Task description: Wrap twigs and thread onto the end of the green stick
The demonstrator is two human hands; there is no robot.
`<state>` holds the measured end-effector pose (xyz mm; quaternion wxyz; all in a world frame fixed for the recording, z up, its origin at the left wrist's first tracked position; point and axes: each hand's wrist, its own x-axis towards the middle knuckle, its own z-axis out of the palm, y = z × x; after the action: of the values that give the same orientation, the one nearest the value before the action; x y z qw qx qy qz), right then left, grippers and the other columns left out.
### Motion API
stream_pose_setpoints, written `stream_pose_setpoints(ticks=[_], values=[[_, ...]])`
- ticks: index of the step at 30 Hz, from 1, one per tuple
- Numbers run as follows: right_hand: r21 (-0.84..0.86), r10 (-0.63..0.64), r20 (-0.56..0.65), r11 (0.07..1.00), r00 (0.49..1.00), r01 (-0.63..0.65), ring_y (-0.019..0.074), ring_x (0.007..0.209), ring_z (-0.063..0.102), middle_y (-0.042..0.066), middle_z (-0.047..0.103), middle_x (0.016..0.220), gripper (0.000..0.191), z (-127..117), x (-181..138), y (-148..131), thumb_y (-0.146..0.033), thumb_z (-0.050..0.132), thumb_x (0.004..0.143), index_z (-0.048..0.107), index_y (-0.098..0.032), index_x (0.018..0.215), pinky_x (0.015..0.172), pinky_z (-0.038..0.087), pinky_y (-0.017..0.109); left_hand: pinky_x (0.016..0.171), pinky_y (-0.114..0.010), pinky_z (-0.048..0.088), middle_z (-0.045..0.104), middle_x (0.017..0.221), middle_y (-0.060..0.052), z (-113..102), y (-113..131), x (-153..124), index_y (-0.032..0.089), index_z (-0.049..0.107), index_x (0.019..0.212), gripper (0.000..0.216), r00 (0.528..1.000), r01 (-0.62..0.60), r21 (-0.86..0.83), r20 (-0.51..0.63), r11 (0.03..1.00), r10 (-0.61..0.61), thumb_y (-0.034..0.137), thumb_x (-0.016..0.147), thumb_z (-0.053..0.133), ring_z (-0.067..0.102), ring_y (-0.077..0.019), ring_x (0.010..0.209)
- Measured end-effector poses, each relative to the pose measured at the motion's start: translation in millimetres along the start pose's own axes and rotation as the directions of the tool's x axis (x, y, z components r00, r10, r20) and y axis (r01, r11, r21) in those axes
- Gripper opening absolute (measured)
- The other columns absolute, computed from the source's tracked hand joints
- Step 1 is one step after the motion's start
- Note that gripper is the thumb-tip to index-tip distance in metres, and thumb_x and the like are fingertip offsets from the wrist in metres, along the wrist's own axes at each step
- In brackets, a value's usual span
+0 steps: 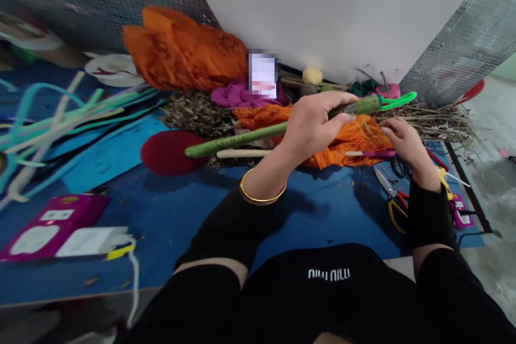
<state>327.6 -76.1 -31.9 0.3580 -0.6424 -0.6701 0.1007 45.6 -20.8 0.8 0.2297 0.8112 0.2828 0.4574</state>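
Observation:
My left hand (308, 126), with a gold bangle at the wrist, is closed around a long green-wrapped stick (242, 138). Toward the right end the stick has a thicker, thread-wound part, and a bright green loop (399, 101) sticks out of it. The stick's left end lies over a dark red disc (171, 153). Just right of the stick, my right hand (401, 137) has its fingers curled together above an orange cloth (346, 140); fine green strands show near its fingertips, but what it pinches is too small to make out. Scissors (389, 188) lie below that hand.
Crumpled orange fabric (181, 51), a lit phone (263, 75) and dry twigs (431, 118) line the back of the blue table (322, 209). Coloured fuzzy stems (52, 123) and a purple box (52, 223) lie at left. A yellow tool (444, 180) sits by my right wrist.

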Motion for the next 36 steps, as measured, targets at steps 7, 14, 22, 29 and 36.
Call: stream_pose_setpoints(ticks=[7, 14, 22, 29, 36], values=[[0.376, -0.137, -0.107, 0.911, 0.985, 0.168, 0.0227, 0.113, 0.073, 0.005, 0.08, 0.116, 0.03, 17.5, 11.4, -56.6, -0.047, 0.068, 0.096, 0.076, -0.026, 0.117, 0.107, 0.056, 0.041, 0.1, -0.037, 0.062, 0.084, 0.119, -0.006, -7.4, 0.2, 6.7, 0.019, 0.082, 0.12, 0.031, 0.998, -0.028, -0.017, -0.055, 0.999, 0.027, 0.019, 0.092, 0.067, 0.079, -0.0245, 0.109], [0.396, -0.139, -0.271, 0.886, 0.952, 0.242, 0.0159, 0.068, 0.064, -0.002, 0.067, 0.07, 0.031, 54.6, -4.1, -91.7, -0.046, 0.066, 0.1, 0.069, -0.024, 0.078, 0.07, 0.057, 0.032, 0.101, -0.036, 0.061, 0.083, 0.122, -0.008, -6.3, 0.7, 6.2, 0.019, 0.08, 0.124, 0.033, 0.998, -0.037, -0.009, -0.048, 0.999, 0.037, 0.018, 0.094, 0.065, 0.078, -0.024, 0.112], [0.355, -0.408, -0.453, 0.733, 0.793, 0.58, 0.0308, 0.099, 0.075, 0.005, 0.065, 0.083, 0.037, 52.3, -13.9, -100.6, -0.056, 0.055, 0.102, 0.063, -0.029, 0.079, 0.101, 0.061, 0.061, 0.1, -0.036, 0.061, 0.083, 0.125, -0.007, 2.1, -3.4, 11.1, 0.021, 0.08, 0.124, 0.034, 1.0, -0.012, 0.055, -0.018, 0.998, 0.013, 0.02, 0.095, 0.062, 0.078, -0.0255, 0.116], [0.654, -0.142, -0.475, 0.603, 0.869, 0.456, 0.011, 0.045, 0.034, -0.007, 0.033, 0.058, 0.044, 63.6, -4.8, -112.1, -0.046, 0.053, 0.105, 0.036, -0.025, 0.069, 0.055, 0.048, 0.031, 0.097, -0.034, 0.061, 0.084, 0.121, -0.007, 11.2, -8.8, 11.6, 0.021, 0.08, 0.124, 0.031, 1.0, -0.014, 0.053, 0.007, 0.998, 0.013, 0.02, 0.095, 0.066, 0.079, -0.0249, 0.112], [0.706, 0.043, -0.469, 0.618, 0.882, 0.345, 0.0121, 0.056, 0.041, -0.005, 0.04, 0.06, 0.044, 67.5, -18.5, -122.0, -0.046, 0.065, 0.1, 0.045, -0.024, 0.067, 0.053, 0.038, 0.028, 0.094, -0.032, 0.061, 0.084, 0.121, -0.006, 20.7, -11.0, 6.2, 0.021, 0.078, 0.125, 0.032, 1.0, 0.018, 0.11, 0.0, 0.994, -0.018, 0.024, 0.096, 0.066, 0.079, -0.0252, 0.112]])
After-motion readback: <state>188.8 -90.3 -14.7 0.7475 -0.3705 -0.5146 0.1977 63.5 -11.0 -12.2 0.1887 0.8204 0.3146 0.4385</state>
